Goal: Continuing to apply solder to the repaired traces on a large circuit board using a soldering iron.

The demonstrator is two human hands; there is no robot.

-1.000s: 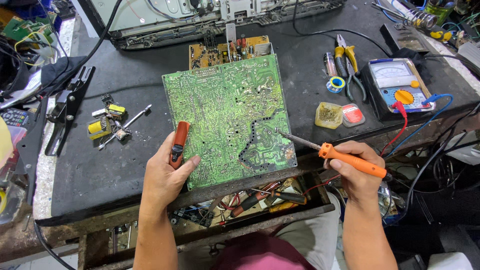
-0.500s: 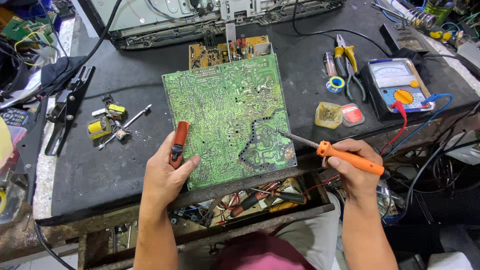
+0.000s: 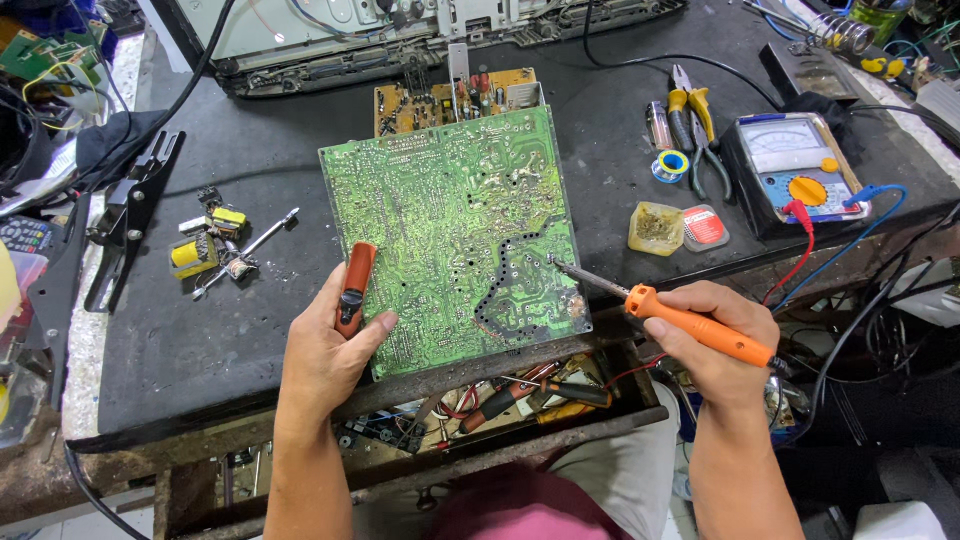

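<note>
A large green circuit board [image 3: 450,220] lies solder side up in the middle of the dark bench. My left hand [image 3: 325,345] rests at its lower left edge, holding a small red-brown tool [image 3: 353,287] between thumb and fingers. My right hand [image 3: 715,340] grips the orange handle of a soldering iron [image 3: 700,325]. Its metal tip [image 3: 555,262] touches the board near the right edge, beside a curved row of holes.
An analog multimeter [image 3: 800,175] with red and blue leads sits at the right, with pliers [image 3: 695,120], a solder spool [image 3: 672,162] and a flux tin [image 3: 655,228]. Small yellow parts [image 3: 205,245] lie at the left. An open drawer [image 3: 480,400] of tools is below the board.
The soldering iron tip has shifted slightly left along the board's right part. My left hand has stayed in place.
</note>
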